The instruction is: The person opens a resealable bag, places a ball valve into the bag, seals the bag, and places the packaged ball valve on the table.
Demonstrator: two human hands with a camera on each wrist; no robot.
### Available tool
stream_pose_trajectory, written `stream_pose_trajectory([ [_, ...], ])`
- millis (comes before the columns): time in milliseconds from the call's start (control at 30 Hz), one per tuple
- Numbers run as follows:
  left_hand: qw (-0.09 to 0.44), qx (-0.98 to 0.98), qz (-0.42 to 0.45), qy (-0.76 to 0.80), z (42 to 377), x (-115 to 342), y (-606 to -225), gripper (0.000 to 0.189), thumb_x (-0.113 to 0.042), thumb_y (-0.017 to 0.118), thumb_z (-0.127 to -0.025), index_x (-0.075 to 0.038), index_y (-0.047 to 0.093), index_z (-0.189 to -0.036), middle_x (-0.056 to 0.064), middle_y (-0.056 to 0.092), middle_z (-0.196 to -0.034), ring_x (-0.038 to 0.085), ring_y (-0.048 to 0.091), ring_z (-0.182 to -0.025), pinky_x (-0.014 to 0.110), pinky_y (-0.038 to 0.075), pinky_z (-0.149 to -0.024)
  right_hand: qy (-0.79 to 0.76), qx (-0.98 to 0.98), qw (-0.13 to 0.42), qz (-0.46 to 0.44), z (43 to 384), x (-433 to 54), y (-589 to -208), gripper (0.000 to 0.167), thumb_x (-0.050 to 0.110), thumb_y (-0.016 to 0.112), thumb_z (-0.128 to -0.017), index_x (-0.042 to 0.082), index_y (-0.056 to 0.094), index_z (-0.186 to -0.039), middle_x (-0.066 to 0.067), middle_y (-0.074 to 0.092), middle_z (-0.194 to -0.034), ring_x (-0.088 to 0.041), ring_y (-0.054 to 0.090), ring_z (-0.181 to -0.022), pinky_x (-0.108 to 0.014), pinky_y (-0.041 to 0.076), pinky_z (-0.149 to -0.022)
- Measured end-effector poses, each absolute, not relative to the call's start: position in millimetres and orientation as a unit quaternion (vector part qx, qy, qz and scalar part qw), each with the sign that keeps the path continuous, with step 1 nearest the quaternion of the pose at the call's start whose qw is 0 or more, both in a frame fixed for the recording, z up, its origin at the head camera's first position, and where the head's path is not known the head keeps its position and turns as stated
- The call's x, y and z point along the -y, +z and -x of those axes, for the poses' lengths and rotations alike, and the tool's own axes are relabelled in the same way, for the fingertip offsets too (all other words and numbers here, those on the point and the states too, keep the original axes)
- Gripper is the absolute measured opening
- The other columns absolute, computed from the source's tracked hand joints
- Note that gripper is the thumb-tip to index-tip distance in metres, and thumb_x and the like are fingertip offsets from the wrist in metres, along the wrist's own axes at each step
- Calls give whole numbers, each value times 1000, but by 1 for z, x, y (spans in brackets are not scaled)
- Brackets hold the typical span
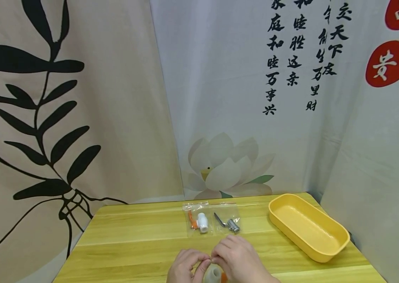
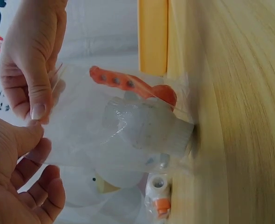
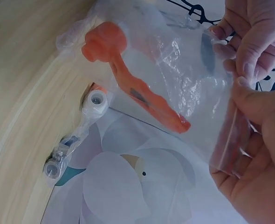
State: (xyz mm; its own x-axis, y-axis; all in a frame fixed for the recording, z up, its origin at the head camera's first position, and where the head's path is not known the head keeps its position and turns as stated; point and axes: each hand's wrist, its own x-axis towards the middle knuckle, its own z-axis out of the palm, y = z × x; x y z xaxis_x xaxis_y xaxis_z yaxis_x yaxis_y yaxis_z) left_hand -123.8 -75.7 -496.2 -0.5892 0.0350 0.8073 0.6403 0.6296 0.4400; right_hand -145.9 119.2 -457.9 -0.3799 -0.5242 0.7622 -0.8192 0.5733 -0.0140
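Note:
Near the front of the table, a clear zip bag (image 2: 81, 121) is held up by its top edge between both hands. Inside it are a white plastic valve body (image 2: 149, 126) and an orange lever handle (image 3: 128, 84). My left hand (image 1: 186, 266) pinches the bag's top edge between thumb and index finger, the other fingers loosely bent. Close beside it, my right hand (image 1: 239, 257) pinches the same edge, its thumb tip almost meeting the left thumb. In the head view the hands partly hide the bag, and the valve body (image 1: 213, 274) shows just below them.
Beyond the hands lie two more clear bags, one with a white valve (image 1: 202, 223) and orange handle, the other with a silver metal valve (image 1: 233, 225) and lever. A yellow tray (image 1: 309, 247) stands at the right of the wooden table (image 1: 132, 243). Printed curtains (image 1: 121, 98) hang behind.

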Motion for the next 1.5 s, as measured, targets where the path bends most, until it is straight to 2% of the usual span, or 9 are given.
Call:
stream_pose_trajectory([
  [267, 398, 817, 179, -378, 123, 75, -496, 30, -11, 96, -73, -30, 75, -82, -26, 70, -83, -4, 61, -78, 7, 43, -63, 206, 800, 391, -407, 148, -121, -461, 22, 26, 92, -78, 25, 71, -85, 18, 68, -83, -2, 64, -81, -16, 51, -73],
  [567, 393, 817, 185, -379, 123, 74, -494, 30, -11, 96, -73, -30, 75, -83, -26, 70, -83, -3, 60, -79, 7, 42, -62, 209, 772, 421, -427, 152, -123, -461, 20, 25, 92, -75, 23, 73, -81, 16, 71, -79, -3, 63, -77, -13, 50, -71],
  [1033, 361, 829, 184, -386, 121, 75, -492, 27, -14, 94, -77, -31, 74, -85, -25, 70, -84, 2, 58, -75, 11, 42, -60, 206, 786, 412, -412, 150, -125, -460, 21, 28, 91, -76, 24, 72, -82, 17, 69, -80, -3, 63, -80, -15, 51, -73],
  [1167, 366, 828, 177, -387, 121, 74, -493, 29, -13, 95, -75, -31, 75, -83, -25, 70, -83, -1, 58, -76, 11, 42, -60, 198, 798, 402, -402, 149, -126, -459, 24, 28, 93, -74, 24, 71, -82, 18, 68, -81, -3, 63, -81, -16, 52, -75],
  [1367, 371, 819, 163, -405, 121, 72, -494, 32, -9, 97, -72, -32, 76, -80, -26, 70, -81, 2, 59, -72, 15, 45, -56, 182, 815, 394, -384, 148, -130, -459, 26, 27, 95, -72, 25, 71, -82, 18, 68, -81, -3, 64, -83, -21, 54, -78],
  [1500, 374, 817, 161, -408, 121, 72, -494, 33, -8, 97, -71, -32, 76, -80, -26, 70, -81, 1, 58, -72, 14, 45, -56, 187, 809, 400, -387, 148, -131, -459, 23, 27, 93, -72, 25, 71, -80, 19, 68, -79, -2, 63, -81, -18, 53, -77],
])
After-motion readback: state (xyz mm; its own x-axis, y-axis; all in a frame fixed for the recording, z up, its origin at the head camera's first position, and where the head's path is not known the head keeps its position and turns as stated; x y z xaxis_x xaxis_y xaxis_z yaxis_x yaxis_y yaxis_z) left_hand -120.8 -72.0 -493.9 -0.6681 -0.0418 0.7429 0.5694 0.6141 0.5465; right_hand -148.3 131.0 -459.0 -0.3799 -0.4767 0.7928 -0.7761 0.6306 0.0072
